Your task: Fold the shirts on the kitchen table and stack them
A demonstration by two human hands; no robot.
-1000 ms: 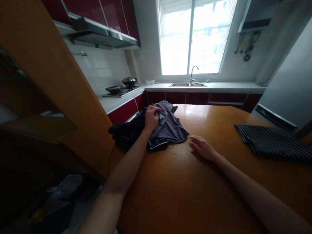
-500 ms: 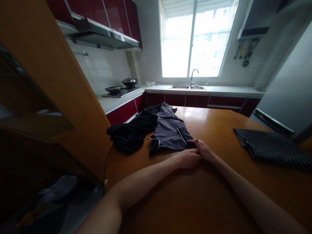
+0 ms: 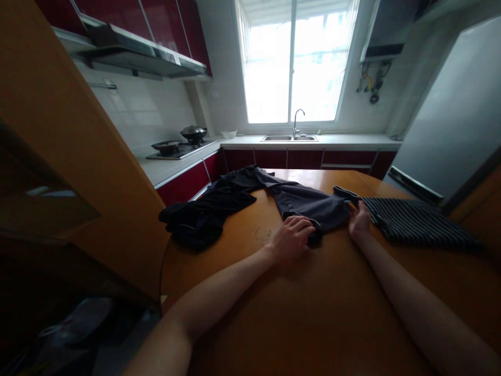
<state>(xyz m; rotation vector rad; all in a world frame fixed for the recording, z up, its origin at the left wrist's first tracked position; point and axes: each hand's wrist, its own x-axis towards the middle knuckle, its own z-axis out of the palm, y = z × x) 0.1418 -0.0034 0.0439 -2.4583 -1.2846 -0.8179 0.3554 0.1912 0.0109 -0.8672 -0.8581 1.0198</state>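
Note:
A grey shirt (image 3: pixel 309 201) with dark, white-edged trim and small buttons stretches across the wooden table (image 3: pixel 332 303). My left hand (image 3: pixel 291 237) has its fingers curled over the shirt's near dark edge. At the shirt's right end, my right hand (image 3: pixel 359 222) grips the cloth beside a dark trimmed cuff, thumb and fingers partly hidden by fabric. The shirt's far left end meets a heap of black clothing (image 3: pixel 203 211) at the table's left side. Just right of my right hand lies a black-and-grey striped cloth (image 3: pixel 422 222), laid flat.
A wooden cabinet (image 3: pixel 117 209) stands close on the left. Beyond the table are a stove with pans (image 3: pixel 193 133), a counter with a sink (image 3: pixel 277 138) and tap, and a window. A grey fridge (image 3: pixel 450 109) is at the right.
My hands were together at the shirt's near right corner; now they are apart. The shirt has been pulled rightward, away from the black heap. The whole view has shifted slightly right.

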